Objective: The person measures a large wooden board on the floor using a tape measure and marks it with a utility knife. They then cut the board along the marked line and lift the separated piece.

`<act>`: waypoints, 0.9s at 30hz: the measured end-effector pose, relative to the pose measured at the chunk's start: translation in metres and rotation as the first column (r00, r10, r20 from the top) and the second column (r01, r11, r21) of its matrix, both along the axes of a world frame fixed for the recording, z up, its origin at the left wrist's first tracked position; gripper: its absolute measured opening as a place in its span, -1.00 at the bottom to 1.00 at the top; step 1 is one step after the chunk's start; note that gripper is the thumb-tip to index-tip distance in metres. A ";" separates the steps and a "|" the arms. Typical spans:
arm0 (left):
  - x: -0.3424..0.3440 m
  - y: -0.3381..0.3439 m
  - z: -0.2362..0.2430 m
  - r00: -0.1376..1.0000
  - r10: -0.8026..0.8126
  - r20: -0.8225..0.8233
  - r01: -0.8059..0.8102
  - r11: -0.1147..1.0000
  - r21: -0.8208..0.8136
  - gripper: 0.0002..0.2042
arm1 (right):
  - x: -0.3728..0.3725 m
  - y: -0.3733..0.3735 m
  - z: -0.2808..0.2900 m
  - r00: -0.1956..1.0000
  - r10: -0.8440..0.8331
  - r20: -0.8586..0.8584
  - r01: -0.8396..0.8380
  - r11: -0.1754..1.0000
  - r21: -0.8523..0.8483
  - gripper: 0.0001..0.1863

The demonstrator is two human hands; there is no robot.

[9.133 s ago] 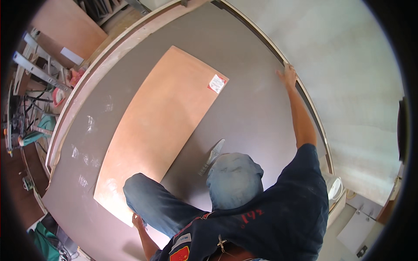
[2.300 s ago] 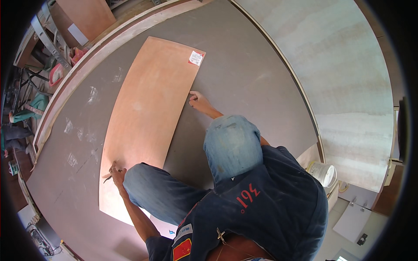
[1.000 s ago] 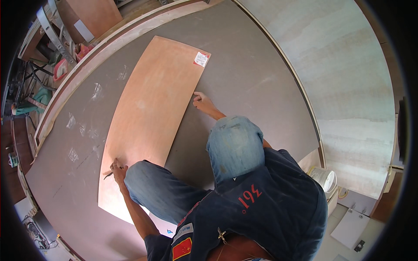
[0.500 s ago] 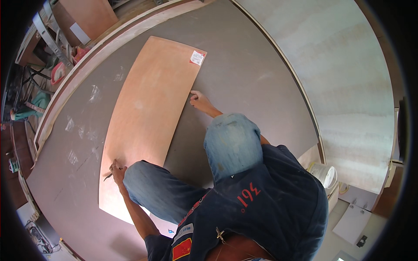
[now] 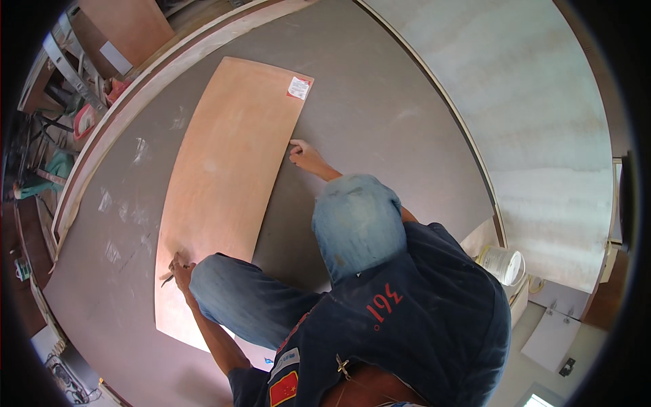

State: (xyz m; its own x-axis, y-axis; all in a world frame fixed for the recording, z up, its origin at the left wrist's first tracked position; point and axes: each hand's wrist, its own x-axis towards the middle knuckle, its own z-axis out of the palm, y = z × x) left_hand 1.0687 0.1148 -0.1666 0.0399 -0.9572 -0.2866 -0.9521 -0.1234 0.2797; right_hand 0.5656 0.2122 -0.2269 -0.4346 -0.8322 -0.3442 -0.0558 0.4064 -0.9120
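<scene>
A long, pale brown plywood panel [image 5: 224, 176] with a small red and white sticker [image 5: 299, 87] at its far corner lies flat on a large grey board [image 5: 380, 102]. I kneel on the panel's near end in blue jeans. My left hand [image 5: 180, 266] rests at the panel's left edge, pinching a small dark pencil-like tool [image 5: 166, 277]. My right hand [image 5: 303, 153] reaches across to the panel's right edge, fingers curled against it. Whether it holds anything is hidden.
A white bucket [image 5: 505, 264] stands at the grey board's right corner, beside a pale wall sheet [image 5: 542, 122]. Tools and clutter [image 5: 74, 122] line the floor at the left. Another brown panel [image 5: 129, 27] leans at the top left. A white box [image 5: 549, 339] sits at the lower right.
Nine seconds ago my right arm stretched to the grey board's far right edge. Now it is at the panel's right edge and my left hand is at its left edge. Hardly any motion in the last second.
</scene>
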 end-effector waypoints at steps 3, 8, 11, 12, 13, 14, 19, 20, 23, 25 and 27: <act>-0.003 0.000 -0.003 1.000 -0.016 -0.010 0.016 1.000 0.001 -0.33 | -0.003 0.000 -0.003 0.999 0.012 -0.036 -0.013 1.000 -0.017 -0.37; -0.002 0.001 -0.006 1.000 -0.014 -0.023 0.014 1.000 -0.004 -0.33 | 0.000 0.000 -0.001 1.000 0.004 -0.021 -0.005 1.000 -0.016 -0.36; -0.003 0.001 -0.008 1.000 -0.014 -0.028 0.014 1.000 -0.008 -0.33 | 0.001 0.002 0.000 1.000 -0.008 -0.007 0.008 1.000 -0.030 -0.36; -0.003 0.002 -0.008 0.999 -0.012 -0.032 0.012 1.000 -0.008 -0.33 | 0.001 0.003 0.000 1.000 -0.012 -0.002 0.012 0.999 -0.032 -0.36; -0.003 0.002 -0.008 0.999 -0.011 -0.030 0.010 1.000 -0.009 -0.33 | 0.001 0.003 0.000 1.000 -0.015 0.002 0.015 0.999 -0.035 -0.36; -0.003 0.002 -0.009 0.999 -0.010 -0.031 0.010 1.000 -0.010 -0.33 | 0.001 0.003 0.000 1.000 -0.011 -0.007 0.011 0.999 -0.034 -0.36; -0.002 0.005 -0.010 0.999 -0.006 -0.042 0.006 1.000 -0.010 -0.32 | 0.001 0.002 -0.002 1.000 0.001 -0.022 -0.002 0.999 -0.049 -0.36; -0.001 0.005 -0.011 0.999 -0.009 -0.040 0.008 1.000 -0.007 -0.32 | 0.001 0.003 -0.003 1.000 -0.005 -0.016 0.004 0.999 -0.042 -0.36; -0.001 0.004 -0.012 0.999 -0.004 -0.050 0.004 1.000 -0.010 -0.32 | 0.001 0.002 -0.002 1.000 -0.015 0.000 0.015 0.999 -0.030 -0.37; 0.000 0.005 -0.011 0.998 -0.002 -0.055 0.001 1.000 -0.014 -0.32 | 0.002 0.002 0.000 1.000 -0.017 0.015 0.018 0.999 -0.028 -0.37; 0.002 0.004 -0.010 0.998 0.001 -0.058 -0.002 1.000 -0.018 -0.32 | 0.003 0.001 0.001 1.000 -0.014 0.000 0.014 1.000 -0.020 -0.37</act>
State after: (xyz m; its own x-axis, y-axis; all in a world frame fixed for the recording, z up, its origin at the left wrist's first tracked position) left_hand 1.0705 0.1192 -0.1765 0.0250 -0.9621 -0.2714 -0.9339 -0.1193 0.3370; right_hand 0.5681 0.2132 -0.2256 -0.4465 -0.8328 -0.3273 -0.0500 0.3884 -0.9201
